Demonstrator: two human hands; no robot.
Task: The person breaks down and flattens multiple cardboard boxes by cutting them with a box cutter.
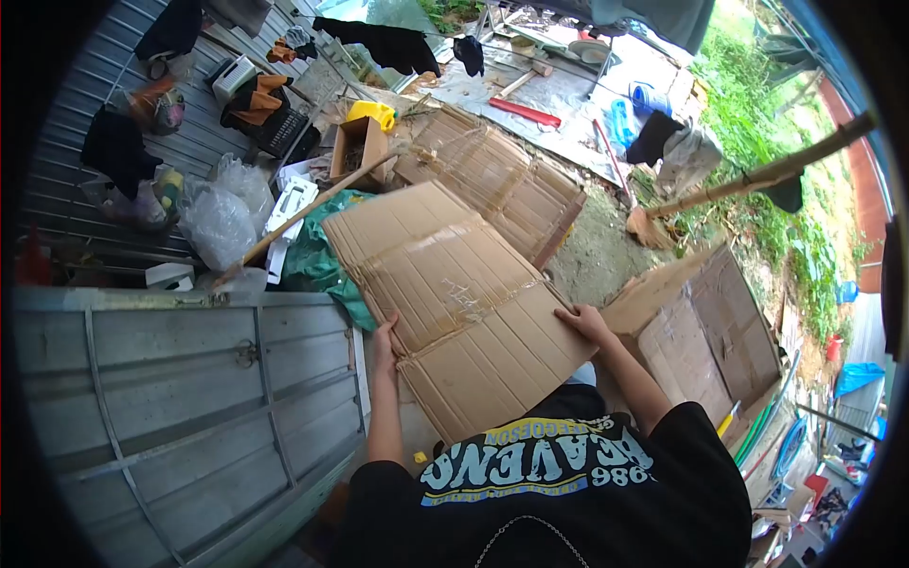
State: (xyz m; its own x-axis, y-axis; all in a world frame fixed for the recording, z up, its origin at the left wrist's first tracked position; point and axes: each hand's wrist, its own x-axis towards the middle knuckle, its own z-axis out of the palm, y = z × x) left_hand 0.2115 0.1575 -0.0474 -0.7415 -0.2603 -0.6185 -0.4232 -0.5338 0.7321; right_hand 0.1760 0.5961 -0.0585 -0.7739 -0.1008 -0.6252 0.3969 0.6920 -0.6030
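A flattened cardboard box [445, 275] is held in front of my body, tilted, with brown tape strips and some handwriting on its face. On its left edge, my left hand [385, 343] grips the cardboard, the thumb showing on the near side. My right hand [584, 325] is closed on the opposite edge, its other fingers partly hidden behind the sheet. Just beyond lies a stack of flattened cardboard [502, 175] on the ground. To the right of my right hand stands a large cardboard box [701, 331] with tape across it.
A metal-framed grey panel [180, 379] fills the left side. Behind it are plastic bags [222, 213], a green sack [322, 251] and a wooden pole [303, 213]. A small open carton [358, 150] stands farther back. A bamboo pole [757, 175] slants across the right, over a broom [649, 229].
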